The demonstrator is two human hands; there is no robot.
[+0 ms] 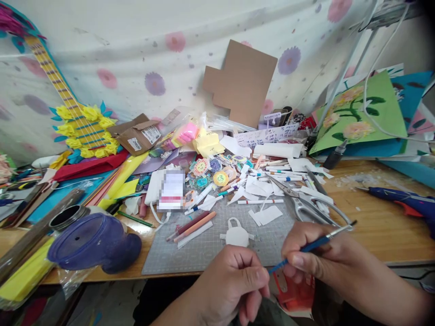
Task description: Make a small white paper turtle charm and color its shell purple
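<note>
A slim brush with a blue handle, a pale metal collar and a dark tip [314,245] is at the lower right of the frame, slanting above the front edge of the wooden desk [374,235], its tip toward the upper right. The right hand [321,265] grips it by the handle between thumb and fingers. The left hand [234,285], at bottom centre, has its thumb and fingers closed together at the handle's lower end; whether they grip that end cannot be told. Just above the left hand, a small white paper cutout with a loop on top [237,233] lies on a grey gridded cutting mat [190,258]. Silver-bladed scissors with grey handles [299,206] lie just above the right hand. Left of the cutout are a peach-coloured stick [199,223] and a white phone with a blurred screen [171,190]. White-barrelled markers [260,202] and round coloured paper faces [220,178] crowd the centre. A purple lidded container [88,240] stands at lower left, a blue glue gun [397,195] lies at the right edge, and a brown cardboard piece [243,83] leans at upper centre.
</note>
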